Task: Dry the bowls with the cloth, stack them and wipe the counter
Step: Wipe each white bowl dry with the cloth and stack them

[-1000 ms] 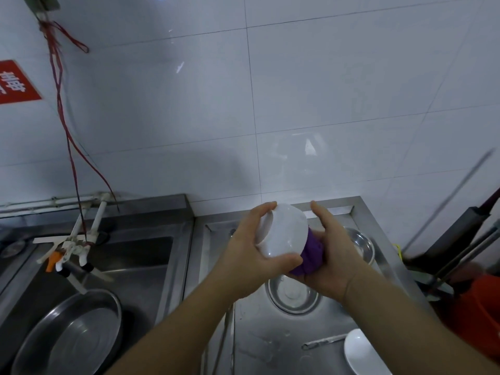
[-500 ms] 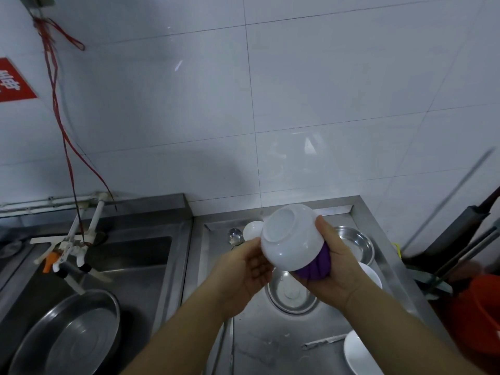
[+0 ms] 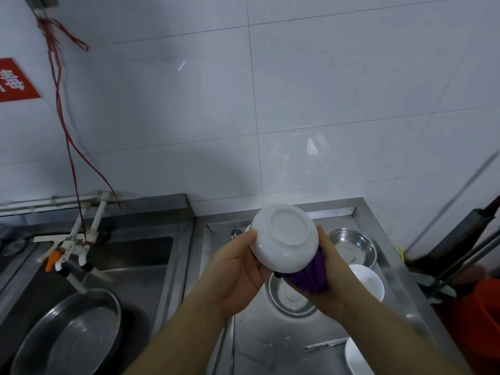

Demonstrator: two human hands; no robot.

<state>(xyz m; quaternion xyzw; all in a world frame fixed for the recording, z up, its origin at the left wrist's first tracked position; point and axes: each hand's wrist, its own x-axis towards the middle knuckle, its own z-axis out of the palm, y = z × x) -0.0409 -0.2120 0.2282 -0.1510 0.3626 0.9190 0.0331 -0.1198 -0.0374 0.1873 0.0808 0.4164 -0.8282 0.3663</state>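
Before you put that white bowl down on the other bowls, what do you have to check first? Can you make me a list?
1. White bowl held firmly: ok. The left hand supports its side and the right hand is at the other side.
2. Purple cloth on the bowl: ok. The right hand presses it against the bowl's lower side.
3. Bowl dry all over: cannot tell. Only the base and outer wall show; the inside faces away.
4. A place to stack: ok. Another white bowl sits upright on the steel counter.
5. Way down clear: not ok. Two steel dishes lie right under the hands.
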